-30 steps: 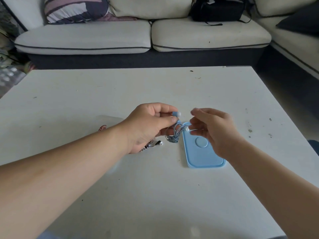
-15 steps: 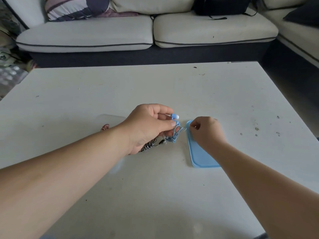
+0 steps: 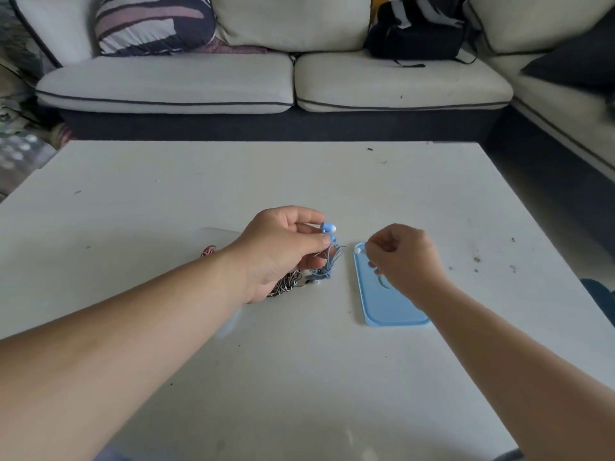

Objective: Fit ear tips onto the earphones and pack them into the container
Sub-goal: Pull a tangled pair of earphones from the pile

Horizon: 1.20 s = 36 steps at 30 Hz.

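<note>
My left hand (image 3: 283, 247) pinches a blue earphone (image 3: 327, 227) a little above the white table (image 3: 299, 361), and its blue cable (image 3: 327, 266) dangles down to the tabletop. A second, dark braided earphone set (image 3: 286, 284) lies under that hand. My right hand (image 3: 404, 257) hovers over the far end of a flat light-blue container lid (image 3: 382, 304), fingers curled. A small white ear tip (image 3: 358, 250) sits at its fingertips, at the lid's far left corner. Whether the fingers hold the tip is unclear.
A clear plastic bag (image 3: 216, 236) lies left of my left hand. Beyond the table's far edge stands a white sofa (image 3: 266, 81) with a striped cushion (image 3: 153, 21) and a black backpack (image 3: 416, 31).
My right hand moved away from the left hand and down onto the far end of the blue lid. My left hand keeps its hold on the blue earphone.
</note>
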Available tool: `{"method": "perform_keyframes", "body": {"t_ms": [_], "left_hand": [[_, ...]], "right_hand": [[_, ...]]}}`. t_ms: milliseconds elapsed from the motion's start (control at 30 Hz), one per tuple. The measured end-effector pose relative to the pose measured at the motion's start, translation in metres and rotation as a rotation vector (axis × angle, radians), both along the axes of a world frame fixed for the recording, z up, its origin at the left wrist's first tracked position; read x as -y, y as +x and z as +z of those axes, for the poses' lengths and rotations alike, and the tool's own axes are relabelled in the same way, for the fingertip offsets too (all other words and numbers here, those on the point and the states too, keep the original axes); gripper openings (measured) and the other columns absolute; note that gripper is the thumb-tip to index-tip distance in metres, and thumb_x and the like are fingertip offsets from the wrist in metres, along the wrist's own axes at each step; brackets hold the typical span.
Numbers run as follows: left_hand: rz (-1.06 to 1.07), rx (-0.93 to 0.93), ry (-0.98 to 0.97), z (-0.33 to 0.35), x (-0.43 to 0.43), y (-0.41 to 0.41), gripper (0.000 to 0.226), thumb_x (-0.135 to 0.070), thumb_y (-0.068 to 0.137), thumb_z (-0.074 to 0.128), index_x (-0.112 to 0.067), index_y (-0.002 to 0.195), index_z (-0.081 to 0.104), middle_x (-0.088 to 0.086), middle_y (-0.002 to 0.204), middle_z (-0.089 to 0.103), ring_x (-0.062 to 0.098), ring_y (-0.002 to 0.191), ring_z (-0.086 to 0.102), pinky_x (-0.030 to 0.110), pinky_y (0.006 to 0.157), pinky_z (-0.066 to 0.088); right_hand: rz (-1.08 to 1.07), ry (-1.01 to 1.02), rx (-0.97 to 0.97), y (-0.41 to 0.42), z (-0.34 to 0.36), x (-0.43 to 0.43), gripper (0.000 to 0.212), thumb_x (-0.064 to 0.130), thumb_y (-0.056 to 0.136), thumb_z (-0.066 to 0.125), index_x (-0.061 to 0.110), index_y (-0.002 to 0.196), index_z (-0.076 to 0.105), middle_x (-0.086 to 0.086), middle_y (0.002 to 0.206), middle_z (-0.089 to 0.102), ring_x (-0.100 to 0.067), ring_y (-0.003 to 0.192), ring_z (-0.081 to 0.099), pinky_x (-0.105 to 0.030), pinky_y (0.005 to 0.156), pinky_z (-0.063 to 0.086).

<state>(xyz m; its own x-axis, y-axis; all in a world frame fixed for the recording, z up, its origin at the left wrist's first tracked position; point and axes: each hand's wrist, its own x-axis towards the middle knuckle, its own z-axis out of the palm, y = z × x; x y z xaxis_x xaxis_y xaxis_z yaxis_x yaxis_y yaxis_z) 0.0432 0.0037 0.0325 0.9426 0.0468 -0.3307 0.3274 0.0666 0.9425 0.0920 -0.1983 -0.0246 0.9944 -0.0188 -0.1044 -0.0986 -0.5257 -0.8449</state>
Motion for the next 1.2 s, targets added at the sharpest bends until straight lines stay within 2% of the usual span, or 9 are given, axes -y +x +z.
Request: {"method": "perform_keyframes", "body": {"t_ms": [100, 200, 300, 433, 567, 667, 833, 933, 1200], "left_hand": [[0.029, 0.002, -0.032, 0.013, 0.006, -0.011, 0.035, 0.006, 0.089, 0.073, -0.005, 0.122, 0.066, 0.017, 0.110, 0.076, 0.022, 0.081, 0.073, 0.031, 0.071, 0.059], [0.025, 0.033, -0.020, 0.027, 0.016, -0.019, 0.034, 0.004, 0.089, 0.074, -0.008, 0.120, 0.067, 0.013, 0.106, 0.078, 0.019, 0.077, 0.073, 0.031, 0.071, 0.060], [0.014, 0.114, 0.128, 0.039, 0.021, -0.027, 0.033, -0.002, 0.089, 0.076, -0.015, 0.119, 0.069, 0.003, 0.100, 0.079, 0.017, 0.072, 0.071, 0.033, 0.073, 0.064], [-0.002, 0.209, 0.241, 0.049, 0.022, -0.036, 0.033, -0.004, 0.090, 0.076, -0.020, 0.117, 0.069, -0.004, 0.093, 0.076, 0.006, 0.066, 0.069, 0.024, 0.065, 0.062], [0.011, 0.200, 0.171, 0.050, 0.020, -0.034, 0.037, -0.005, 0.089, 0.077, -0.023, 0.121, 0.069, -0.002, 0.101, 0.079, 0.010, 0.084, 0.074, 0.024, 0.065, 0.057], [0.039, 0.161, 0.072, 0.046, 0.019, -0.026, 0.038, -0.005, 0.089, 0.077, -0.022, 0.122, 0.068, 0.000, 0.102, 0.079, 0.014, 0.088, 0.076, 0.025, 0.063, 0.055], [-0.024, 0.137, -0.011, 0.040, 0.021, -0.012, 0.041, -0.005, 0.089, 0.078, -0.020, 0.125, 0.067, 0.000, 0.101, 0.078, 0.015, 0.091, 0.075, 0.028, 0.065, 0.052], [-0.060, 0.153, -0.013, 0.038, 0.018, -0.004, 0.039, -0.004, 0.090, 0.076, -0.020, 0.125, 0.067, -0.003, 0.096, 0.077, 0.017, 0.086, 0.070, 0.028, 0.068, 0.052], [-0.044, 0.199, 0.019, 0.032, 0.015, -0.001, 0.039, -0.002, 0.089, 0.076, -0.020, 0.122, 0.068, -0.003, 0.095, 0.079, 0.011, 0.079, 0.071, 0.026, 0.067, 0.053]], "right_hand": [[-0.099, 0.248, -0.072, -0.023, 0.029, 0.003, 0.003, 0.008, 0.085, 0.072, 0.011, 0.087, 0.071, -0.008, 0.076, 0.077, -0.023, 0.068, 0.075, -0.042, 0.074, 0.061], [-0.142, 0.466, -0.089, -0.040, 0.047, -0.001, 0.016, 0.006, 0.083, 0.080, 0.010, 0.098, 0.074, -0.007, 0.078, 0.077, -0.023, 0.070, 0.076, -0.050, 0.088, 0.062], [-0.117, 0.637, -0.112, -0.059, 0.062, -0.006, 0.013, 0.004, 0.087, 0.078, 0.005, 0.100, 0.076, -0.014, 0.086, 0.077, -0.026, 0.077, 0.075, -0.043, 0.085, 0.063], [-0.075, 0.782, -0.079, -0.074, 0.078, -0.009, 0.012, 0.005, 0.090, 0.076, 0.002, 0.101, 0.074, -0.014, 0.092, 0.075, -0.024, 0.081, 0.073, -0.030, 0.066, 0.058], [-0.003, 0.794, -0.110, -0.075, 0.078, -0.013, 0.014, 0.005, 0.091, 0.075, 0.000, 0.104, 0.071, -0.019, 0.102, 0.076, -0.023, 0.084, 0.074, -0.028, 0.061, 0.055], [0.004, 0.852, -0.164, -0.070, 0.074, -0.012, 0.010, 0.001, 0.089, 0.074, 0.000, 0.098, 0.073, -0.018, 0.089, 0.074, -0.023, 0.076, 0.072, -0.028, 0.060, 0.055], [0.053, 1.011, -0.267, -0.051, 0.069, -0.007, 0.016, -0.002, 0.083, 0.074, -0.006, 0.099, 0.072, -0.017, 0.089, 0.072, -0.023, 0.075, 0.071, -0.027, 0.072, 0.060], [0.091, 1.019, -0.291, -0.039, 0.068, -0.006, 0.026, 0.006, 0.075, 0.077, -0.006, 0.098, 0.072, -0.014, 0.088, 0.072, -0.020, 0.075, 0.072, -0.025, 0.072, 0.060], [0.208, 1.005, -0.306, -0.027, 0.061, -0.007, 0.013, 0.012, 0.079, 0.071, 0.004, 0.088, 0.074, -0.008, 0.080, 0.070, -0.015, 0.075, 0.069, -0.023, 0.071, 0.059]]}}
